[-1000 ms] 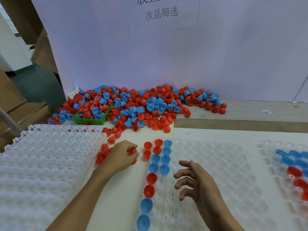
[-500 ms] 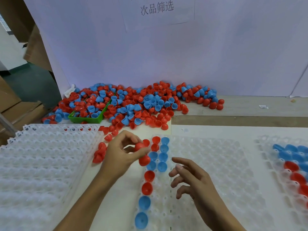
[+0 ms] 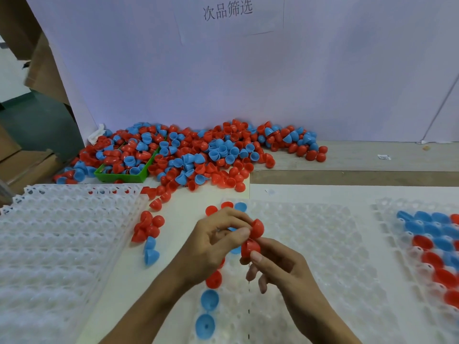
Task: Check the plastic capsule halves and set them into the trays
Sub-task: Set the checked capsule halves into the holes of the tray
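head view: a big heap of red and blue capsule halves lies at the far side of the table, against a pale backboard that carries a printed paper sign. a green bin sits half buried in the heap's left part. a stack of empty white trays fills the near left. between that stack and the middle tray lies a small loose cluster of red and blue halves. the middle tray holds a column of red and blue halves along its left edge, partly hidden behind the hands; most of its pockets to the right stand bare. a third tray at the right edge holds blue and red halves. brown cardboard stands far left, beyond the table's edge.

both hands meet above the middle tray's left columns. the left hand pinches an upper red half with thumb and fingers. the right hand grips a lower red half between thumb and forefinger, its other fingers loosely curled below. the two red halves touch.
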